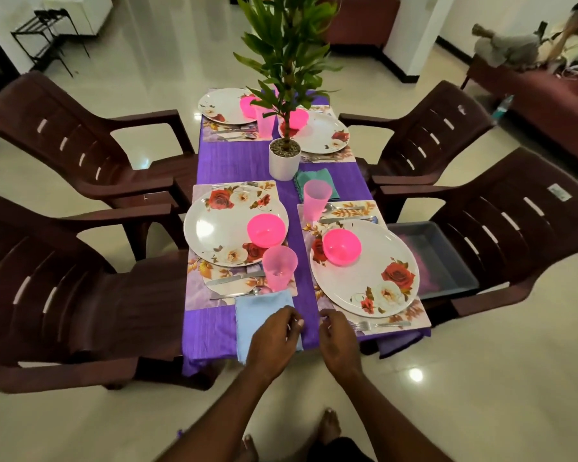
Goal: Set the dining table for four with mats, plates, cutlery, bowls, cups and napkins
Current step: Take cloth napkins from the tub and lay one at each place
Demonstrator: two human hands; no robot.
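Note:
The purple-clothed table point(244, 161) carries floral mats with flowered plates, near left point(214, 228) and near right point(384, 281), far left point(219, 105) and far right point(327, 136). Each near plate holds a pink bowl point(267, 230) point(341, 246). Pink cups point(279, 266) point(317, 199) stand beside them, and cutlery point(234, 278) point(377, 325) lies on the mats. A blue napkin point(257, 316) lies at the near edge. My left hand point(274, 338) lies over its right side, fingers loosely curled. My right hand point(339, 343) hovers at the table edge, loosely curled and holding nothing. A teal napkin point(314, 176) lies behind the right cup.
A potted plant point(284, 161) stands mid-table and hides part of the far settings. Brown plastic chairs point(80, 135) point(501, 221) flank both sides. A grey tray point(441, 261) rests on the near right chair's seat. My bare feet are on the tiled floor below.

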